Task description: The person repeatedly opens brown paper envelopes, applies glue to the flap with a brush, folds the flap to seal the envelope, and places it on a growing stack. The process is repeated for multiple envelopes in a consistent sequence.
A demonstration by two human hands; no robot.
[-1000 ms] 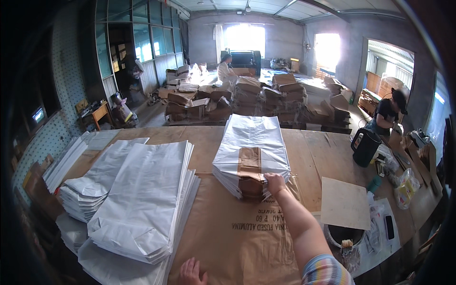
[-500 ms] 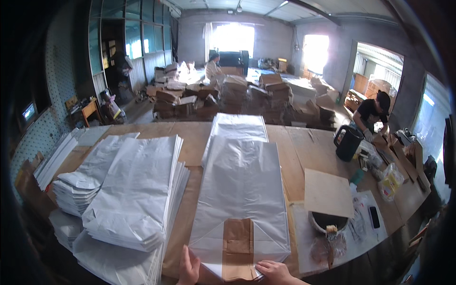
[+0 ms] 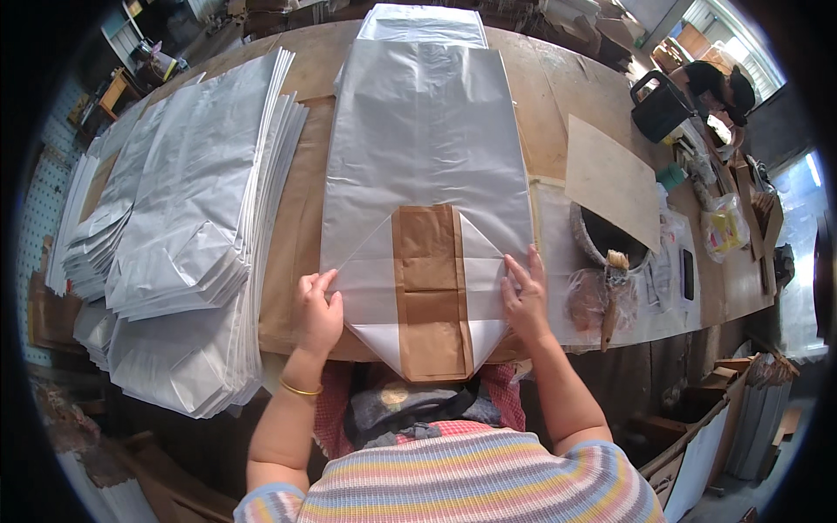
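Note:
A stack of white paper bags (image 3: 423, 131) lies lengthwise before me. The top bag's near end is folded into a pointed shape, with a brown paper strip (image 3: 429, 296) down its middle. My left hand (image 3: 319, 314) is at the left side edge of the folded end, its thumb and fingers apart and the fingertips touching the edge. On the opposite side, my right hand (image 3: 527, 298) rests with fingers spread along the right edge. Neither hand is closed around anything. The strip's near end reaches the table's front edge, close to my body.
Piles of white bags (image 3: 187, 192) stand at the left. To the right, a flat board (image 3: 613, 185) partly covers a dark bowl (image 3: 593, 235), with a brush (image 3: 612, 301) beside it. Farther off are a black jug (image 3: 660, 109), a phone (image 3: 688, 275) and a co-worker (image 3: 719, 91).
The view has tilted down toward my body. My right hand has moved from the near edge beside the brown strip to the bag's right side; my left hand has moved farther up the left edge.

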